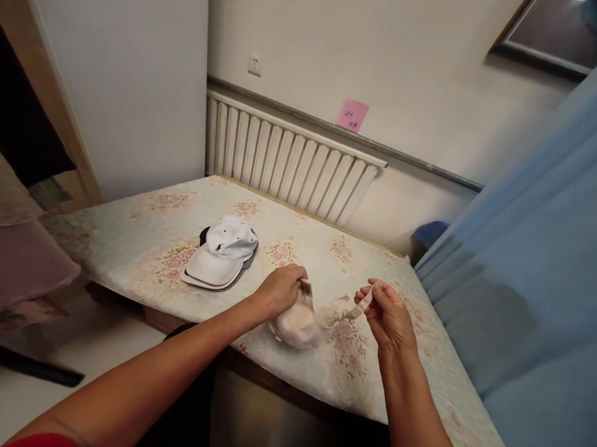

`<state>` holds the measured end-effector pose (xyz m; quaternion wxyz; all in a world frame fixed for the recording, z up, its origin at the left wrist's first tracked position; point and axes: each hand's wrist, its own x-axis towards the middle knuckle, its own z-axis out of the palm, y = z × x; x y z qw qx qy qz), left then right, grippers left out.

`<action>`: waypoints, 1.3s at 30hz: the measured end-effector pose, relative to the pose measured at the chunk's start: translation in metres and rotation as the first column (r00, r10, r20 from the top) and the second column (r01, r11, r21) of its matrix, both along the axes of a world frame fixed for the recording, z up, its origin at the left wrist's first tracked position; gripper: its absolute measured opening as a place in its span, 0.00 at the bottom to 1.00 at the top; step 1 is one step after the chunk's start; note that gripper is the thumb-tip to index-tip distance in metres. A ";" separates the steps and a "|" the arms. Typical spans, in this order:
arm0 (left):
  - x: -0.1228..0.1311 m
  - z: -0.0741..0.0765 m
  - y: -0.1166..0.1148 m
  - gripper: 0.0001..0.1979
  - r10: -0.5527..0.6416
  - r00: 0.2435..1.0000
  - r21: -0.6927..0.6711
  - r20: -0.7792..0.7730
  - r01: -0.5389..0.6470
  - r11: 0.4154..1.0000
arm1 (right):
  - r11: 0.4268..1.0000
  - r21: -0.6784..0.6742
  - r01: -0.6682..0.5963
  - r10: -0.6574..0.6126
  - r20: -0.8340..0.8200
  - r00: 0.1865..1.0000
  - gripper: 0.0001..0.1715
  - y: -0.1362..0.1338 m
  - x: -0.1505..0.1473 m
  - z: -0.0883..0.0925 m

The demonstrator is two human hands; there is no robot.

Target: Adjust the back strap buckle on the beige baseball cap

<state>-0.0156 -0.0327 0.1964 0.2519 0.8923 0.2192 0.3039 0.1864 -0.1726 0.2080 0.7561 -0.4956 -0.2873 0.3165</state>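
Near the front edge of the flower-patterned table, a beige cap [296,325] hangs from my left hand [282,290], whose fingers are closed on its rear edge by the strap opening. My right hand [386,309] pinches the free end of the cap's strap [359,307], which stretches between the two hands. The cap's crown faces the front, and its brim is hidden. To the left of my left hand, a white cap [229,242] with a small dark logo lies brim forward. Part of a darker cap [250,256] shows from under it.
The table [299,240] has a floral cover. Behind it are a white radiator [285,157], a pink note [352,115] and a wall socket [255,65]. A blue curtain [535,258] borders the right side. Clothes or cloth [25,258] hang over something at the left.
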 end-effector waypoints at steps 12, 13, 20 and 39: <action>-0.009 -0.040 -0.029 0.16 -0.405 0.905 -0.535 -0.128 0.281 0.797 | 0.941 -0.225 -0.253 0.274 0.064 0.960 0.14 0.002 -0.045 -0.044; -0.010 -0.044 -0.028 0.15 -0.414 0.904 -0.531 -0.105 0.301 0.792 | 0.932 -0.258 -0.255 0.286 0.091 0.954 0.14 0.000 -0.047 -0.047; -0.008 -0.066 -0.026 0.08 -0.421 0.904 -0.687 0.076 0.354 0.635 | 0.869 -0.449 -0.208 0.355 0.272 0.894 0.10 -0.016 -0.062 -0.058; -0.007 -0.074 -0.031 0.11 -0.384 0.904 -0.836 0.190 0.354 0.419 | 0.888 -0.459 0.039 0.248 0.548 0.799 0.05 -0.035 -0.078 -0.062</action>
